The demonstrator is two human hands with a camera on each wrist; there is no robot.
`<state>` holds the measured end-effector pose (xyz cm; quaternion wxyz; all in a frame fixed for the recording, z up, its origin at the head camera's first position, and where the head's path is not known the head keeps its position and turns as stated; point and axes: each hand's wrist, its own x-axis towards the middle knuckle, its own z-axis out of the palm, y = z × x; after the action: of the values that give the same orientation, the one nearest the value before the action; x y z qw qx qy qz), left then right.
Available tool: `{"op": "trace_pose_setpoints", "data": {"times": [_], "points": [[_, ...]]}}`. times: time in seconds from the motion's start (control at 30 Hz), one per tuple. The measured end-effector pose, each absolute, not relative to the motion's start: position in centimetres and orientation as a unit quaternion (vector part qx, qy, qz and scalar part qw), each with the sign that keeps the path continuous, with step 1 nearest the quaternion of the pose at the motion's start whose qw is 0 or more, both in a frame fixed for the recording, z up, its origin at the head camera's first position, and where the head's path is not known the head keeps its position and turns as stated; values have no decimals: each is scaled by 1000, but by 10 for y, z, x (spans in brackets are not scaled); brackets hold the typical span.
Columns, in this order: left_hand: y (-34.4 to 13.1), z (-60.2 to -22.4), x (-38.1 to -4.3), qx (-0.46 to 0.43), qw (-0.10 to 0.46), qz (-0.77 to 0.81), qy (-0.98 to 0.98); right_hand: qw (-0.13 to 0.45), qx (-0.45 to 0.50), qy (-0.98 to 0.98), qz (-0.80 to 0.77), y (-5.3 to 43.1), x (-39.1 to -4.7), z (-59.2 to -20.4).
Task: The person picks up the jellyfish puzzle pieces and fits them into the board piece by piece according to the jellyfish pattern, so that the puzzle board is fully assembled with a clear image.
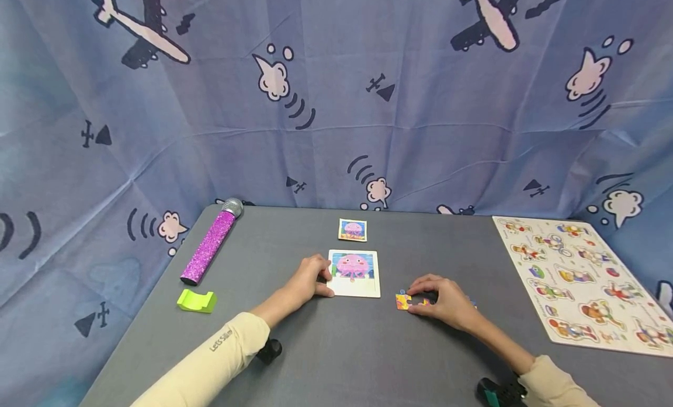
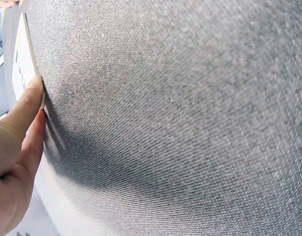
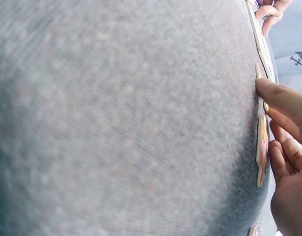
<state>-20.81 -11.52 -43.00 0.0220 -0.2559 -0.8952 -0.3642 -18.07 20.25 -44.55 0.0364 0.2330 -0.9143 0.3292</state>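
A white-framed jigsaw board with a pink octopus picture in its upper part lies mid-table. My left hand pinches its lower left corner; the left wrist view shows thumb and finger at the edge of the board. To the right, my right hand pinches a small yellow jigsaw piece between thumb and fingers, low over the table. Another jigsaw piece lies below that hand's fingers in the right wrist view, mostly hidden from the head view. A small octopus picture card lies behind the board.
At the left lie a glittery purple microphone and a lime green curved block. A large wooden board of figure pieces covers the right side of the grey table. Behind hangs a blue patterned curtain.
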Motion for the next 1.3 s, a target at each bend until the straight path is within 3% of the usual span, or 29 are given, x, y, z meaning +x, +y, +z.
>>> {"op": "trace_pose_setpoints", "data": {"times": [0.23,0.73,1.3], "points": [[-117,-433,-208,-275,37,-345,-897,31,235,-888,394,204,-183,-447],[-117,-433,-209,-280,44,-340,-897,-116,147,-761,621,200,-190,-441],[-117,-433,-209,-261,17,-356,-897,-152,59,-754,636,175,-190,-431]]}}
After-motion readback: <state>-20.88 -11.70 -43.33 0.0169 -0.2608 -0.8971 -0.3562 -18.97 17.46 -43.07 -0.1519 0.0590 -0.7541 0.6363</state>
